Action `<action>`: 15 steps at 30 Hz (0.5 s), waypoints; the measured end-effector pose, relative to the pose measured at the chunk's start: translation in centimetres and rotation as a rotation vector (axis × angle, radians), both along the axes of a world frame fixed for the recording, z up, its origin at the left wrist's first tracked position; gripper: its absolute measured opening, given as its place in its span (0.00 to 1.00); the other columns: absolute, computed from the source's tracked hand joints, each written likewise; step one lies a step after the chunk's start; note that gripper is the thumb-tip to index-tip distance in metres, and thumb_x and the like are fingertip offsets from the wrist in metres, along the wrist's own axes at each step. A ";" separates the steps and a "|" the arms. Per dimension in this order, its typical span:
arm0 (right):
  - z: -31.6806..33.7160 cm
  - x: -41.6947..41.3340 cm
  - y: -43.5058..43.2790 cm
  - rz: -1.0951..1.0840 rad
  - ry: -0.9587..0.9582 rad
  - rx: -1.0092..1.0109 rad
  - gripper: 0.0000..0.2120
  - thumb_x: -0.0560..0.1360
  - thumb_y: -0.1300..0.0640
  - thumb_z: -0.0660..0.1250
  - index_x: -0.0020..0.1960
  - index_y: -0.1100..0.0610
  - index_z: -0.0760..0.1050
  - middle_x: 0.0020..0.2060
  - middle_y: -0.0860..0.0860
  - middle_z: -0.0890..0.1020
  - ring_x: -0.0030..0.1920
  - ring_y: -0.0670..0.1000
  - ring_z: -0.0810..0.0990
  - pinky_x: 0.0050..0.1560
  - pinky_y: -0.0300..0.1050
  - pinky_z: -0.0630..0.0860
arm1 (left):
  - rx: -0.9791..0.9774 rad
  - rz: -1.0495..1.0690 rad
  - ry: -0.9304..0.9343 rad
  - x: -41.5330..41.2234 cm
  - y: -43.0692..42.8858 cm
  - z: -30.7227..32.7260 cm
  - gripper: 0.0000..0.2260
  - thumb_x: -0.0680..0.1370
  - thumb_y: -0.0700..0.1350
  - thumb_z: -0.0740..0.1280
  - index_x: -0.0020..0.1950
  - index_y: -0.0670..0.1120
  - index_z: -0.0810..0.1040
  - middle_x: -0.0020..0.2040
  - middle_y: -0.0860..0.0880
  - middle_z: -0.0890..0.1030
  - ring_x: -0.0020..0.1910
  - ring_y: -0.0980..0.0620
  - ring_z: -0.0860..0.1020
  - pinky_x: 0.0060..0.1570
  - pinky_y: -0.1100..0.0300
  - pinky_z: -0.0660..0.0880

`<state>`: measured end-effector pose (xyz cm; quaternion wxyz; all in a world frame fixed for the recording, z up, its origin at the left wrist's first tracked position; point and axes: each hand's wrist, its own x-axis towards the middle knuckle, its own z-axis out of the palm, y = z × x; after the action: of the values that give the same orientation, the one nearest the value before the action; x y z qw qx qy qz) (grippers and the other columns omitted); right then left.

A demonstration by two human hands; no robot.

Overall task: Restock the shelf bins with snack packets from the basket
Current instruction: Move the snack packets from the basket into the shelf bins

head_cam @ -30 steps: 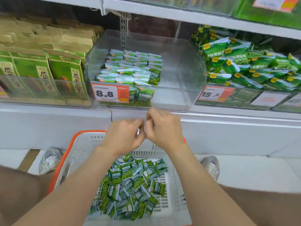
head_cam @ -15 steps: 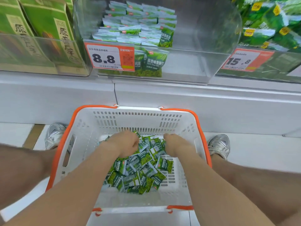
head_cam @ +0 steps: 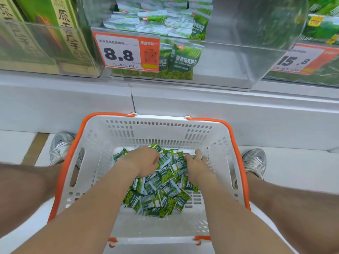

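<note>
I am looking down into the basket (head_cam: 165,129), which is sitting on the floor (head_cam: 293,165) just in front of the shelf (head_cam: 220,110), between two shoes (head_cam: 61,147). Its orange handles (head_cam: 60,180) are lying folded down along the rim.

The packets (head_cam: 161,197) are lying in a loose green heap on the basket bottom, toward the far wall. Both hands are working in this heap.

- The left hand (head_cam: 145,160) is resting knuckles-up on the far left part of the heap. Its fingers are curling down among the packets and are hidden there, so I cannot tell whether they are gripping anything.
- The right hand (head_cam: 197,163) is lying on the right side of the heap. Its fingers (head_cam: 198,153) are stretching forward, slightly spread, and are touching the packets near the right wall of the basket. I am not seeing any packet pinched in it.

Above the shelf edge, the clear bin (head_cam: 238,70) is holding stacks (head_cam: 156,21) of the same packets on its left side, behind the tag (head_cam: 121,52) reading 8.8. The right side of the bin floor is showing bare.
</note>
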<state>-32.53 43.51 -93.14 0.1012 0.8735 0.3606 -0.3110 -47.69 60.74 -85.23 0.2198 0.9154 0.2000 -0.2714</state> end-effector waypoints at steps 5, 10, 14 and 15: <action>0.2 0.3 -0.2 0.027 -0.052 -0.007 0.31 0.73 0.72 0.66 0.71 0.52 0.63 0.65 0.58 0.73 0.64 0.62 0.74 0.60 0.57 0.76 | -0.016 0.020 -0.001 -0.1 0.0 0.2 0.10 0.84 0.45 0.59 0.48 0.48 0.77 0.44 0.49 0.80 0.42 0.49 0.78 0.44 0.53 0.74; 1.7 0.4 0.3 -0.055 -0.005 0.018 0.15 0.79 0.51 0.64 0.65 0.51 0.70 0.57 0.56 0.80 0.57 0.60 0.77 0.58 0.53 0.73 | -0.035 0.042 -0.030 -0.1 0.3 0.7 0.09 0.82 0.46 0.60 0.50 0.51 0.80 0.50 0.50 0.83 0.48 0.48 0.81 0.53 0.49 0.81; 5.6 0.5 2.4 -0.347 0.357 0.394 0.12 0.81 0.54 0.62 0.60 0.57 0.80 0.43 0.54 0.83 0.38 0.52 0.80 0.44 0.47 0.80 | -0.111 0.103 -0.162 0.9 -0.2 1.7 0.14 0.82 0.46 0.65 0.68 0.51 0.79 0.60 0.52 0.81 0.56 0.51 0.79 0.62 0.52 0.77; 7.1 0.6 3.0 -0.322 0.401 0.438 0.09 0.81 0.55 0.64 0.56 0.56 0.81 0.37 0.52 0.81 0.34 0.50 0.79 0.38 0.44 0.77 | -0.140 0.144 -0.219 1.2 -0.4 2.1 0.17 0.82 0.45 0.66 0.71 0.51 0.77 0.64 0.50 0.79 0.57 0.50 0.78 0.63 0.51 0.76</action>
<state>-31.94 46.49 -86.08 -0.2121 0.8418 0.2890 -0.4036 -46.54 60.32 -83.17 0.3226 0.9052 0.2205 -0.1668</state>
